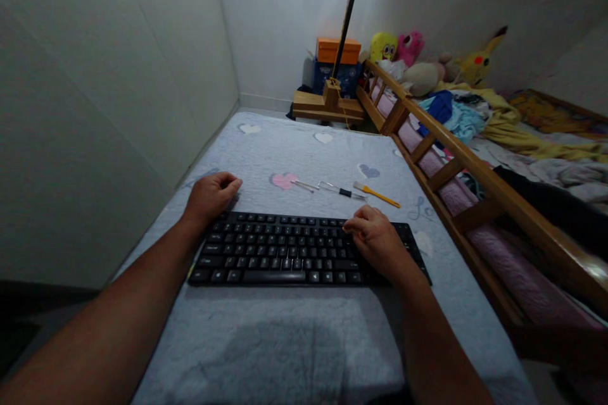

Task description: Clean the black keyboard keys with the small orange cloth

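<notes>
A black computer keyboard (pixel 275 250) lies flat on the cloth-covered surface in front of me. My left hand (pixel 212 196) rests by its far left corner, fingers curled in and thumb against them, with nothing showing in it. Over the keyboard's right part is my right hand (pixel 377 242), its thumb and fingers pinched together just above the keys; whatever is between them is too small or hidden to make out. Beyond the keyboard lie a wire puller with a black grip (pixel 345 192), a yellow-handled brush (pixel 380 194) and thin white cotton swabs (pixel 304 185).
A pale blue cloth with hearts (pixel 294 145) covers the surface. Along the right runs a wooden bed rail (pixel 456 152), with clothes and plush toys behind it. At the far end stand a wooden lamp base (pixel 308 103) and an orange box (pixel 338 50). A pale panel (pixel 118 107) borders the left.
</notes>
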A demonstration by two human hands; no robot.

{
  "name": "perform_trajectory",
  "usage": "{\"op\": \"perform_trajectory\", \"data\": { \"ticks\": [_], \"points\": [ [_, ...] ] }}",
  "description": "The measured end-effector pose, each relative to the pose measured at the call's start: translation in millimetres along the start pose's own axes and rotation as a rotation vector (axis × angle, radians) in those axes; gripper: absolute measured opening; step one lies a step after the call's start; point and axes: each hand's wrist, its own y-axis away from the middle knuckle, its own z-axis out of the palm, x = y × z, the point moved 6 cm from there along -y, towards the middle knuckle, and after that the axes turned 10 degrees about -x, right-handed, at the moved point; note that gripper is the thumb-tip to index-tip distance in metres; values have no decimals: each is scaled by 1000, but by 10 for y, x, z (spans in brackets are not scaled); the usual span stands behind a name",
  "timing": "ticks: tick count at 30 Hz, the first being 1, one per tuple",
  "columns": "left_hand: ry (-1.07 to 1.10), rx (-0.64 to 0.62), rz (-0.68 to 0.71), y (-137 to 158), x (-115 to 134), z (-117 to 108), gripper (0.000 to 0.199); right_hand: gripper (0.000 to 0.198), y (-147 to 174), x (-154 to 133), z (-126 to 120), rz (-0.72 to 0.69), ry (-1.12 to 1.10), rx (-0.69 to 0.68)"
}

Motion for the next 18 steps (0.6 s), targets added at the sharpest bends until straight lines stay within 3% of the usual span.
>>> {"op": "perform_trajectory", "data": {
  "ticks": [9,18],
  "points": [
    [8,-3,-17,20,26,-4,32,26,86,-61,-27,-27,-61,-101],
    [20,8,1,26,20,-5,32,25,37,-92,6,-40,7,-46]
  ]
}}
